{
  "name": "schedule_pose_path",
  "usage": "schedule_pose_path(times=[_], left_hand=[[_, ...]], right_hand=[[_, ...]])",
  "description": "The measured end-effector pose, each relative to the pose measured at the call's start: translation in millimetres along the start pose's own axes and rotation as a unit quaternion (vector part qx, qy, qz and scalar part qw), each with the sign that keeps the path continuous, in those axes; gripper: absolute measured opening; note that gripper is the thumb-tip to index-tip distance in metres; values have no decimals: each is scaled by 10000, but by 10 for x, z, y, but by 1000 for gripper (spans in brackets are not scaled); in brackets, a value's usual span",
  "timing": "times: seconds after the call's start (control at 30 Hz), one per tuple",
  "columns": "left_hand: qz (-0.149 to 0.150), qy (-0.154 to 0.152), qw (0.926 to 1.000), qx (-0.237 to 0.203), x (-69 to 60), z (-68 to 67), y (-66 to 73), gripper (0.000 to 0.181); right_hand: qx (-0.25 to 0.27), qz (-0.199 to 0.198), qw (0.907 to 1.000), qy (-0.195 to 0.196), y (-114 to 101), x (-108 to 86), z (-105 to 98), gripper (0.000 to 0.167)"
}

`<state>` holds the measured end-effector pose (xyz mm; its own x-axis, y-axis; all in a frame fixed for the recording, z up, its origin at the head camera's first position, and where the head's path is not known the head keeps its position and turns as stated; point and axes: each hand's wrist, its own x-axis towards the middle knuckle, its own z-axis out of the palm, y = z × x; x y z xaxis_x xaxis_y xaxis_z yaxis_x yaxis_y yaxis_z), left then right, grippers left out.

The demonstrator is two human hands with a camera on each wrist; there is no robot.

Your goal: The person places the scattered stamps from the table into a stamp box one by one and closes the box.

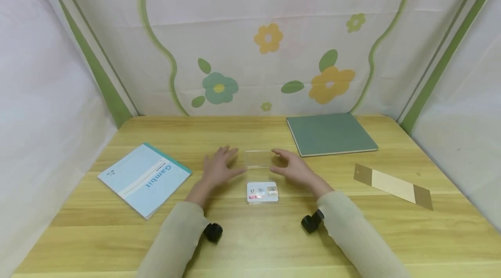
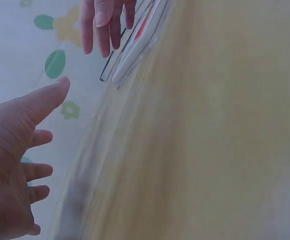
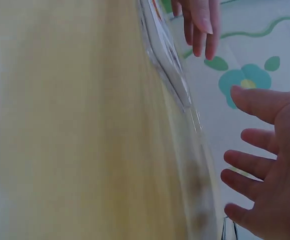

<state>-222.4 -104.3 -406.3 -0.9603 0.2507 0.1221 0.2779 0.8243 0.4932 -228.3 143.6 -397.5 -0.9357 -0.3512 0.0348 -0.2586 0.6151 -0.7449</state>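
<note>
A clear plastic rectangular piece (image 1: 258, 159), like a box lid, lies on the table between the two hands. Nearer the person sits a clear case (image 1: 263, 202) with white printed cards (image 1: 262, 191) in it. To the left of the clear piece is the left hand (image 1: 220, 168), fingers spread and holding nothing. The right hand (image 1: 292, 167) is on the other side, its fingertips close to the piece's right edge; whether they touch it I cannot tell. Both wrist views show relaxed, parted fingers, with the card case (image 2: 140, 42) seen edge-on in the left one.
A light blue Gambit notebook (image 1: 145, 180) lies at the left. At the back right is a green hardcover book (image 1: 332, 134), and in front of it, further right, a cream and brown strip (image 1: 393, 185). A flowered curtain (image 1: 250, 65) hangs behind the table.
</note>
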Motion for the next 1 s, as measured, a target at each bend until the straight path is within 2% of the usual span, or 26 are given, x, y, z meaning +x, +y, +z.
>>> schedule_pose_path(times=[0.1,0.2,0.4,0.57,0.73,1.0], left_hand=[[-87,-42,9999,135,117,41,-3,76],[-148,-111,9998,109,181,85,-5,78],[-255,-217,9994,-82,193,141,-1,79],[-244,-186,9991,281,187,190,0,78],[-224,-82,9986,473,200,236,-17,72],[-220,2,9993,305,198,237,-33,68]], right_hand=[[-312,-34,9993,-197,44,126,20,71],[-687,-145,9973,-235,106,211,44,78],[-1257,-313,9914,-177,196,260,94,81],[-1660,-454,9850,-118,219,257,126,79],[-1766,-416,9834,3,218,244,150,74],[-1671,-426,9849,169,232,265,175,69]])
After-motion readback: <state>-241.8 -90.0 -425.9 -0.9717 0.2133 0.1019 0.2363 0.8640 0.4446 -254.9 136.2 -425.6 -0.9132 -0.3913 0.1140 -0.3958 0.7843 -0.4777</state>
